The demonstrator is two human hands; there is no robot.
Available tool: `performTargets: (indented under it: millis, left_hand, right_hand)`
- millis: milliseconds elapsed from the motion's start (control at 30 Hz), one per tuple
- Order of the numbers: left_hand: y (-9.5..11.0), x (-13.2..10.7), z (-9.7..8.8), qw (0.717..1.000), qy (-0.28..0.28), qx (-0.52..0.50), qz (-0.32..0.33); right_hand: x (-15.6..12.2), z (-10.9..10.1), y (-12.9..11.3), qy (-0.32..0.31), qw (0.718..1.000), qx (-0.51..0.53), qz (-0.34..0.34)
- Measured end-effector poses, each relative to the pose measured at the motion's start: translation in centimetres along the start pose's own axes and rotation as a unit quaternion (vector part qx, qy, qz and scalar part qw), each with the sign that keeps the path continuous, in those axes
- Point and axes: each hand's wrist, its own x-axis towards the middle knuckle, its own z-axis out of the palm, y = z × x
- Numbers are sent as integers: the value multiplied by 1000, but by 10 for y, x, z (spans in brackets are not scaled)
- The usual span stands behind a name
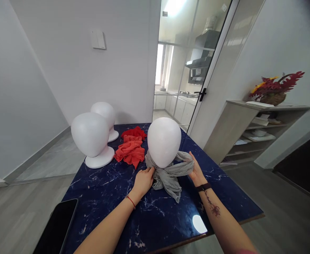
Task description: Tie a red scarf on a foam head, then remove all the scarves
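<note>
A white foam mannequin head (164, 141) stands upright on the table, with a grey scarf (168, 178) wrapped around its neck and tied or crossed in front. One end of the scarf hangs down onto the tabletop. My left hand (144, 180) is at the left of the neck, its fingertips pinching the scarf by the crossing. Over on the right, my right hand (196, 170) grips a loop of the same scarf, drawn out sideways from the neck. The fingers of that hand are partly hidden behind the cloth.
Left of the head lie crumpled red and coral scarves (130, 150). Two more white mannequin heads, a nearer one (90, 134) and a farther one (104, 113), stand at the left edge of the dark blue marbled table (102, 197). A phone (57, 225) is at the near left.
</note>
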Motion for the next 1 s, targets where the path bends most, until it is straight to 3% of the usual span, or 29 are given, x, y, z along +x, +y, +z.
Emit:
performTargets:
  millis: [200,433,567,633,700,767,800,900,1000]
  left_hand:
    - [-15,1,-5,998,38,-7,-40]
    - [-15,0,-1,991,57,-64,98]
    - [-14,-1,1,986,70,-122,91]
    - [-18,0,4,973,99,-196,70]
    - [-25,1,6,950,138,-279,29]
    - [-33,3,7,925,172,-337,-32]
    - [-37,4,7,915,185,-353,-61]
    - [-44,7,7,900,213,-364,-110]
    - [-45,9,10,898,225,-358,-120]
  right_hand:
    - [4,-8,-4,-11,997,-39,-64]
    - [7,-15,-5,-9,998,-26,-65]
    - [10,-19,-3,22,997,16,-68]
    - [12,-23,-1,47,992,-75,-94]
    - [15,-28,1,96,944,-282,-139]
    - [20,-31,-3,143,860,-458,-172]
    - [23,-30,-9,156,826,-510,-180]
    - [41,-14,-41,147,772,-592,-175]
    - [69,28,-88,94,714,-677,-149]
